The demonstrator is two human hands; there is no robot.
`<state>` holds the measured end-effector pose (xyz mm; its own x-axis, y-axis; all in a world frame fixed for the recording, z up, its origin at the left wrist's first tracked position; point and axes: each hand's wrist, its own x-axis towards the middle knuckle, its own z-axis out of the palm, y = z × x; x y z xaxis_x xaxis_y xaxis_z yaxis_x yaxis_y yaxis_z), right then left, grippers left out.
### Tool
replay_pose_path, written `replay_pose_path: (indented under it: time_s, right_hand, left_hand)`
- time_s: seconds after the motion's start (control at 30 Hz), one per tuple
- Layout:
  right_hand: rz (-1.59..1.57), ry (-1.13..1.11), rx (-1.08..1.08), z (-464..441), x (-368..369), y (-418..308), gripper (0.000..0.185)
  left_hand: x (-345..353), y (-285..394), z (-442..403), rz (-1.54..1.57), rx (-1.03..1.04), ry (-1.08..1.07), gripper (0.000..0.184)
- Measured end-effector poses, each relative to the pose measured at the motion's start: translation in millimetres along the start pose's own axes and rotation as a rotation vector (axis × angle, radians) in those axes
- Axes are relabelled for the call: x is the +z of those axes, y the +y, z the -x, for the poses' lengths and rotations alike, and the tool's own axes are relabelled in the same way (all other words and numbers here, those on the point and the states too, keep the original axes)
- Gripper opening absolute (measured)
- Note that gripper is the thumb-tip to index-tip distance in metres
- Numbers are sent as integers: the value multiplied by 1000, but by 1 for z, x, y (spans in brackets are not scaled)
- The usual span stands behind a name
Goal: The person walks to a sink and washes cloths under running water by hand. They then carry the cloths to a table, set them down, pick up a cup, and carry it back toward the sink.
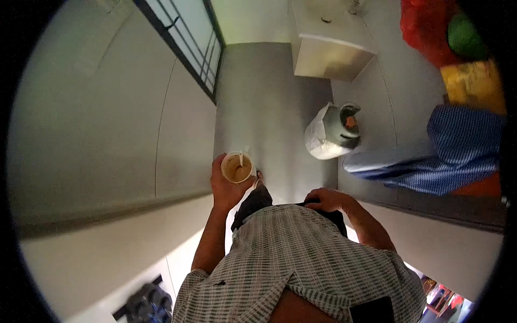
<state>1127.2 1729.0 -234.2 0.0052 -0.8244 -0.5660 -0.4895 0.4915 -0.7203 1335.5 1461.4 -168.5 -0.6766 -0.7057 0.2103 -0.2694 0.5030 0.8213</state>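
My left hand [227, 188] is wrapped round a round pale tub [253, 168] with its open top facing up. Tan, creamy stuff coats the inside, and a white handle or stick [241, 158] leans against the far rim. At my right hip, my right hand [327, 199] lies against the dark trousers by the hem of my checked shirt [291, 231]. Its fingers curl inward over something dark there; whether that is cloth or an object is hidden.
Ahead, a gas cylinder [344, 129] in a pale wrapping stands on the grey floor [264, 102]. Beyond it is a white box-like block [328, 54]. Blue striped cloth [458, 145], a yellow packet [474, 86] and a red bag [428, 29] are at right. A barred door [188, 37] stands at left.
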Motion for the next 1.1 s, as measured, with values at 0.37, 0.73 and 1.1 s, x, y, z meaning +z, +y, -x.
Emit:
replay_pose_path:
  time_s: [0.37,0.73,1.1]
  right_hand:
    - [-449,378,-63,9,165,122,32]
    - [13,748,46,-137,-21,117,48]
    - [201,1302,-47,-23,345,35,48]
  left_hand:
    - [55,-33,-27,42,406,-91,89]
    - [74,-143,-135,81,523,-44,91]
    - [-70,-232,280,84,694,-11,86]
